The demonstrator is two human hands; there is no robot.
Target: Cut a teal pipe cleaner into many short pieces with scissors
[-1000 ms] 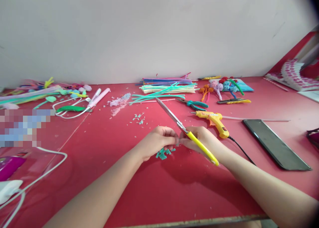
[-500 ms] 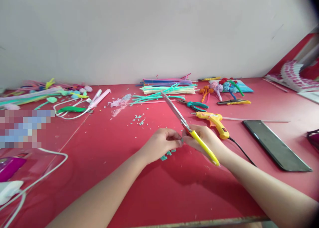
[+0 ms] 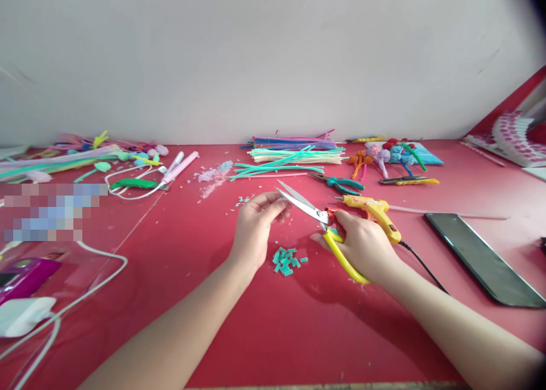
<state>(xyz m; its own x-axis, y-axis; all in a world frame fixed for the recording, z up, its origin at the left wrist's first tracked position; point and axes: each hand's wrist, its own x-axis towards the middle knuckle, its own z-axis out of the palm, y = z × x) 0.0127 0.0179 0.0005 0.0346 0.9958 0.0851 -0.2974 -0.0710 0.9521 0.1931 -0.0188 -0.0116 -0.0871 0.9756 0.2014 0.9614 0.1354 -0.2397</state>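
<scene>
1. Since the earlier frame, the scissors (image 3: pixel 318 219) are coming down flatter: the blades were poking steeply toward the upper middle of the frame, and now they're lying low, tips pointing up-left. The left hand (image 3: pixel 255 229) is also sliding away from the right hand (image 3: pixel 365 243), up toward the middle of the frame.

2. Right hand is gripping the yellow handles, fingers through the loops. Blades are sitting slightly spread, a narrow V, nothing between them that I can make out.

3. Left hand is curling its fingertips (image 3: pixel 277 203) together just left of the blade tips. Looks like it's pinching something tiny, but honestly I can't tell what, too small and blurry.

4. The key relation: the scissors' long axis is running from lower right (handles) to upper left (tips), and the tips are ending right beside the left fingertips, nearly touching. So whatever's in that pinch is lying just off the open end of the blades, not inside them.

5. A little pile of teal cut bits (image 3: pixel 287 260) is lying on the red table (image 3: pixel 273 333), below and between the two hands, a bit nearer the left wrist.

6. Just right of the right hand, the yellow glue gun (image 3: pixel 375 211) is resting on the table, almost touching the knuckles. Teal-handled pliers (image 3: pixel 339 181) and the stack of pipe cleaners (image 3: pixel 294 151) are sitting further up, well apart from both hands.
</scene>
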